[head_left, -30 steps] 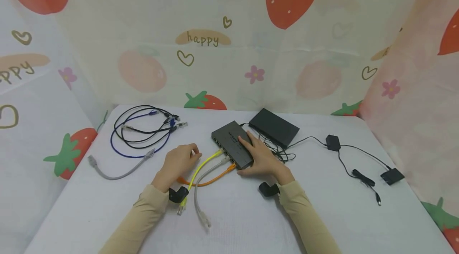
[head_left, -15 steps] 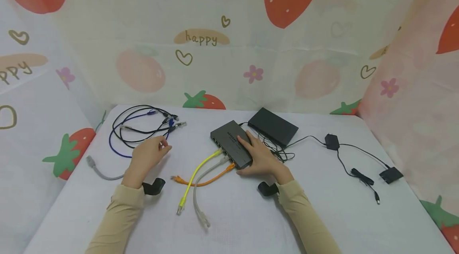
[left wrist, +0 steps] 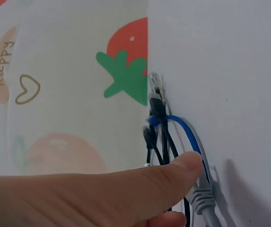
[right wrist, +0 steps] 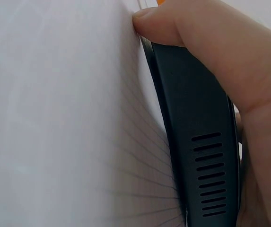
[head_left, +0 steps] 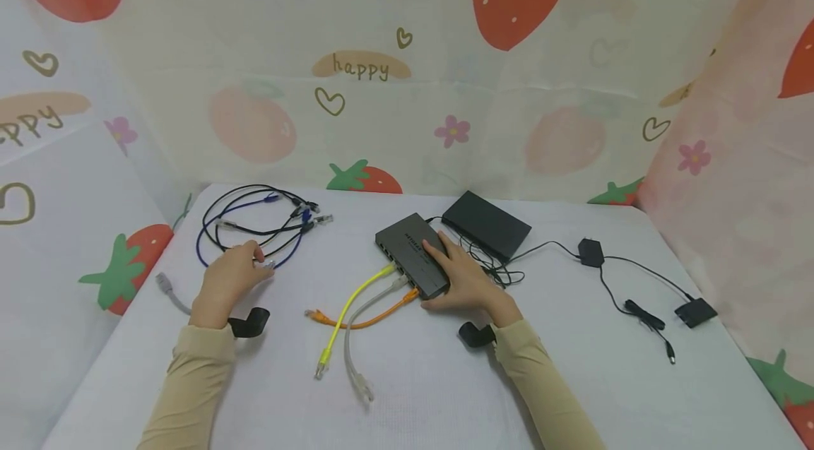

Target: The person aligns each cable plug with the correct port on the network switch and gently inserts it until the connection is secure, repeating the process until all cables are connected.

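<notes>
In the head view my right hand (head_left: 464,277) holds a black NETGEAR network switch (head_left: 410,252), thumb at its near end and fingers over the top. The right wrist view shows the thumb at a corner of the switch's vented side (right wrist: 201,118). Yellow (head_left: 348,305), grey (head_left: 365,309) and orange (head_left: 381,319) network cables run from its ports. My left hand (head_left: 229,284) is at the right-hand plug of a loose grey network cable (head_left: 172,294). In the left wrist view the thumb (left wrist: 187,163) overlaps that plug, just above its ribbed boot (left wrist: 203,201); whether it pinches I cannot tell.
Coiled black and blue network cables (head_left: 254,217) lie beyond my left hand. A flat black box (head_left: 486,224) is behind the switch, with tangled thin cord (head_left: 492,272) beside it. Black power adapters (head_left: 590,252) with cords lie at the right. Printed cloth walls (head_left: 381,132) surround the table.
My left hand has moved left, away from the orange cable's free end, to the loose grey cable's plug. The right hand has stayed on the switch.
</notes>
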The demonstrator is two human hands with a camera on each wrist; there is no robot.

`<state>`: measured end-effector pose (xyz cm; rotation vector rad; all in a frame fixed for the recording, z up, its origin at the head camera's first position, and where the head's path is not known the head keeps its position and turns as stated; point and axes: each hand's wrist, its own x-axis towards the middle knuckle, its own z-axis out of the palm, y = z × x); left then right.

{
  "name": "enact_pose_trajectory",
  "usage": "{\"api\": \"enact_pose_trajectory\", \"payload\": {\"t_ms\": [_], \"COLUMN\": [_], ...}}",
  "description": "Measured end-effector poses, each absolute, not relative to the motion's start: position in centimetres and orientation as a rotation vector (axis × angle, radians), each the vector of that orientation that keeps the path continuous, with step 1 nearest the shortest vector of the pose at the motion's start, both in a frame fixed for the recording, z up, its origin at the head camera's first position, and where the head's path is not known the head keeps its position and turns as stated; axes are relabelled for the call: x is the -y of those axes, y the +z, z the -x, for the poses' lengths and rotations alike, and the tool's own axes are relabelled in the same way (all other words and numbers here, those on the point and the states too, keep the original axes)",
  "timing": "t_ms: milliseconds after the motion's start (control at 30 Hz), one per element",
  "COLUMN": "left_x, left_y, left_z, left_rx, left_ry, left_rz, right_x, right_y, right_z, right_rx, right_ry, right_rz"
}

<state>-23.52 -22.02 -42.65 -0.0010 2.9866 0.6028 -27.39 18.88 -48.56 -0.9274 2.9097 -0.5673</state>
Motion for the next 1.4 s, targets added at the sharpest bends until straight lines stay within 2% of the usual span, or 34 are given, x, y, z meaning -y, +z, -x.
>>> {"api": "enact_pose_trajectory", "payload": {"t_ms": [767, 1400], "left_x": [22.9, 22.0], "left_y": [-43.2, -42.3], "left_z": [23.6, 23.7], "left_rx": [-2.922, -3.095], "left_ry": [0.551, 0.722], "left_rz": [0.025, -0.023], "right_x": [-18.7, -18.9], "right_y": [-48.4, -48.6], "right_z": [27.3, 27.4], "right_rx": [-2.912, -2.914], "right_ry": [-0.564, -0.569], "right_rz": [0.899, 0.908]}}
